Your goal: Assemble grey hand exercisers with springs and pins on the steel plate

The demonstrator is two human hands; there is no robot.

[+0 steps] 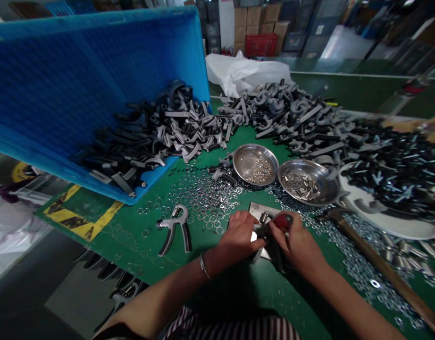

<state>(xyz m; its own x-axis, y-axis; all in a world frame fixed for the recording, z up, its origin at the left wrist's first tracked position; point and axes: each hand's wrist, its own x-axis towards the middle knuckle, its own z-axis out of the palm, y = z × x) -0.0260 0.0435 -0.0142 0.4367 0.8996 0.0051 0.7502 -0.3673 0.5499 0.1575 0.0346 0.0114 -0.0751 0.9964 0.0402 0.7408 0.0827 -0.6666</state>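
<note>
My left hand (239, 232) is closed on a grey and black hand grip (255, 255) over a small metal plate (270, 208). My right hand (298, 240) is wrapped round a tool with a red handle (283, 221), shaped like a screwdriver; its working end is hidden. A coil spring (263, 217) shows between the hands, at the top of the grip. Left of my hands, an assembled hand grip (175, 230) with a spring lies on the green table (132, 255). Fingers cover much of the held grip.
A tipped blue crate (97, 61) spills grip handles (182, 127). Two metal bowls (243, 177) (304, 202) hold small parts. Rings (203, 200) and nuts (362, 264) are scattered around. A hammer (376, 264) lies at right, near a white tray (397, 224) heaped with dark parts.
</note>
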